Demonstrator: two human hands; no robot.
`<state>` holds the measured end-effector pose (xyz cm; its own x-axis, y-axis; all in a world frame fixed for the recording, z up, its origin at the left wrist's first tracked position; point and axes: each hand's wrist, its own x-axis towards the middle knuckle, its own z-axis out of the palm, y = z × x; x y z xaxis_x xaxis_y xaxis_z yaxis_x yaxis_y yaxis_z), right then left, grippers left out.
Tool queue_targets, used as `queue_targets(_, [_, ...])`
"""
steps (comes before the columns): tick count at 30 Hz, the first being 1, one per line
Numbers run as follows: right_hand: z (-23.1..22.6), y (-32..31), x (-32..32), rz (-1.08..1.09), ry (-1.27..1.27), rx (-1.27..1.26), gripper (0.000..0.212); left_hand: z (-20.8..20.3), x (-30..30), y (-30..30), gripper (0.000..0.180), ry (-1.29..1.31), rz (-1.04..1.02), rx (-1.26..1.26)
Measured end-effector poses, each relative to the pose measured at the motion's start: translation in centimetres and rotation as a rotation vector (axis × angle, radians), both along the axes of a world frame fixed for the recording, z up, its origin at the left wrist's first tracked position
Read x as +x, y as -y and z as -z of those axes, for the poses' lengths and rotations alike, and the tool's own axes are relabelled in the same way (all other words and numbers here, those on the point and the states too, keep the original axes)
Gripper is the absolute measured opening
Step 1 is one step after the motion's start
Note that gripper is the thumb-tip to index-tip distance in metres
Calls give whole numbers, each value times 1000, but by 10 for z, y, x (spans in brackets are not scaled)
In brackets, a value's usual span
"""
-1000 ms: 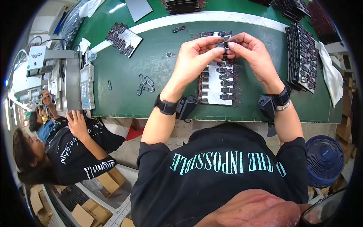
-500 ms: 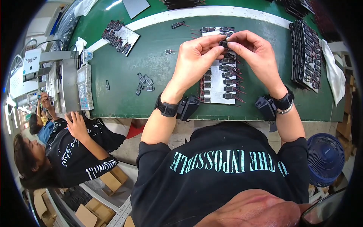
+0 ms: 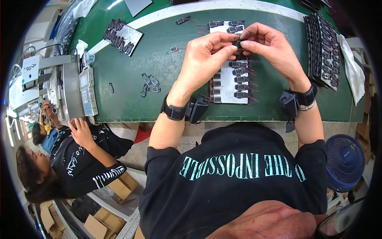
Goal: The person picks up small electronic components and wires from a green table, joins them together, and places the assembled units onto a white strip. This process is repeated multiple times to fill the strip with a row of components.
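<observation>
Both of my hands meet above a white board (image 3: 228, 85) lined with small black speakers on thin red and black wires. My left hand (image 3: 206, 59) pinches one small black speaker (image 3: 237, 44) between thumb and forefinger. From the other side, the thumb and forefinger of my right hand (image 3: 270, 47) close on the same piece; the fingers hide much of it. Below the hands, a row of wired speakers (image 3: 240, 79) runs down the board's right side, and another row (image 3: 217, 83) lines its left side.
Loose speakers (image 3: 150, 81) lie to the left on the green table (image 3: 131, 103). A second loaded board (image 3: 133, 36) sits farther left, and a stack of loaded boards (image 3: 324, 51) stands at right beside a white cloth (image 3: 352, 67). A co-worker (image 3: 75, 159) sits at left by a machine with a keypad (image 3: 88, 91).
My view has shifted slightly, so the table sits higher in the picture. Both hands stay together on the small speaker; the right forearm has swung a little outward.
</observation>
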<state>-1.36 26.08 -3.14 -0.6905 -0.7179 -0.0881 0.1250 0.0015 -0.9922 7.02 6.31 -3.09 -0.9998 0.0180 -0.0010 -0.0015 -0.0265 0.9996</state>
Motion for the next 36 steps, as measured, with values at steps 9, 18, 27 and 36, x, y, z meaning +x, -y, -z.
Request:
queue_targets(9, [0,-1,2,-20,-12,11,27,0,3,-2,23,-14,13,-86])
queue_targets(18, [7,10,16,49,-186,-27,27,5,2,-3,22,-70,-32,-221])
queue_targets(27, [8,15,17,77,-43,-106,25,2,2,-2,16,8,-117,37])
queue_targets(36, [9,22,36,280,-655,26,29,-1,5,3,17,-32,-128,-276])
